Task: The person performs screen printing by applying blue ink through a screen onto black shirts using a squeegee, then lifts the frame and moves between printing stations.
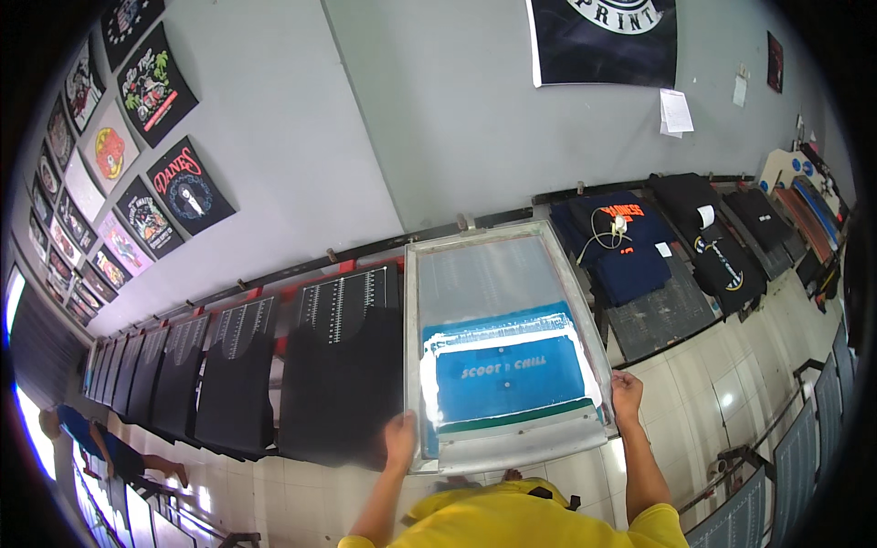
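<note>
A screen printing frame with a pale metal border lies before me, tilted slightly in view. Its mesh carries a blue stencil area with lettering, and white ink is smeared along the top and sides of that area. My left hand grips the frame's near left side, fingers wrapped over the edge. On the opposite side my right hand is closed around the near right edge. Whatever lies under the screen is mostly hidden. Just left of the frame a black shirt is stretched over a printing board.
A row of boards with black shirts runs off to the left along a rail. Folded dark blue shirts with a coiled cable lie right of the screen, beside black garments. Another person bends at far left. Racks stand lower right.
</note>
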A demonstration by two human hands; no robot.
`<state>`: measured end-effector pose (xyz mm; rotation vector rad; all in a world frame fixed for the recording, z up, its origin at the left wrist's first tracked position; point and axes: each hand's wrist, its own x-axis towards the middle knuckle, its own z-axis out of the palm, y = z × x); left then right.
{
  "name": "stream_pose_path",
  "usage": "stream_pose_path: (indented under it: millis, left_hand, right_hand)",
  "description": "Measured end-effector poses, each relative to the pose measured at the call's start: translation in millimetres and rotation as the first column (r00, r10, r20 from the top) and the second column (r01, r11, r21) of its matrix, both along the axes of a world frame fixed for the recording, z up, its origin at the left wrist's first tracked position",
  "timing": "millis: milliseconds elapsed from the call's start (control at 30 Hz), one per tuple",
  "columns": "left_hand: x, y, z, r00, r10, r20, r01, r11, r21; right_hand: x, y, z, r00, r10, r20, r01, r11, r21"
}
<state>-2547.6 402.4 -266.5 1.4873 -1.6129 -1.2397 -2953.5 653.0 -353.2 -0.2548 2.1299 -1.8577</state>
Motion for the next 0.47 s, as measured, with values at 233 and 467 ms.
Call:
stream_pose_path:
  millis: [233,467]
  left_hand:
    - [-34.5,-0.3,6.0,0.999,0.009,0.049,-0.006,0.998,-0.055]
    - [-41.5,-6.6,0.4,0.994,0.029,0.103,-0.025,0.999,-0.037]
  right_hand:
    - [-29.1,-11.3,-1.6,0.999,0.034,-0.029,-0.034,0.999,0.002]
    - [-48.8,-20.5,-12.0,0.998,0.05,-0.026,-0.048,0.996,0.077]
